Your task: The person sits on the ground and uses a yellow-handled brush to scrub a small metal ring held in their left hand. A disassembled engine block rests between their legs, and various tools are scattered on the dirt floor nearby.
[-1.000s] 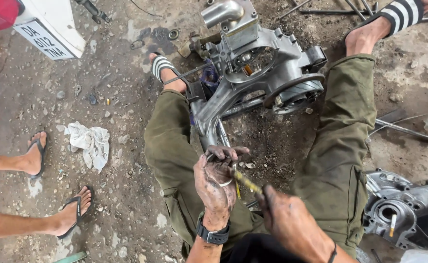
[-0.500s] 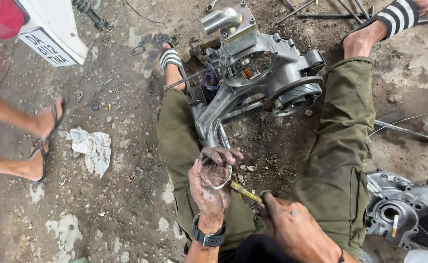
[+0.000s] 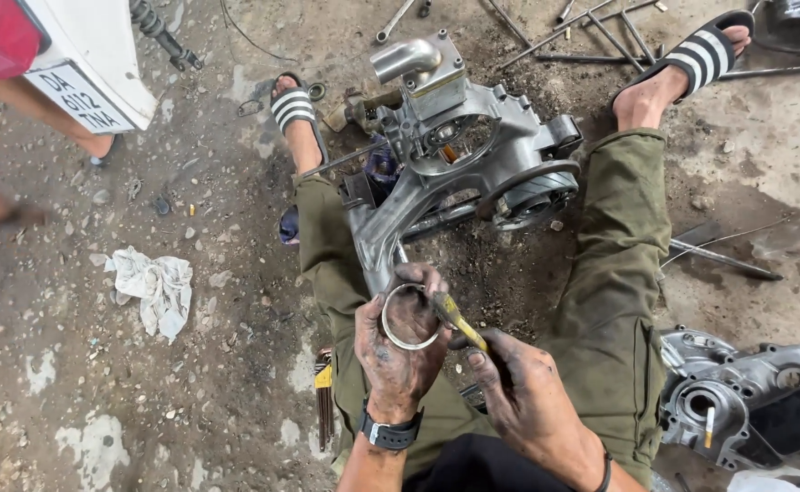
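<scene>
Soft even daylight, sharp centre, blurred left edge.

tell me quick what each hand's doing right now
Left hand: shut on a metal ring.
Right hand: shut on a yellow-handled tool, its tip at the ring.

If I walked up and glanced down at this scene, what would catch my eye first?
Likely the big silver engine casing on the dirty ground between the seated person's legs, near the top middle. Just below it, two grease-blackened hands work together: the left hand holds a metal ring, and the right hand pokes a yellow-handled tool at it. A crumpled white rag lies at the left, and another engine cover sits at the lower right.
</scene>
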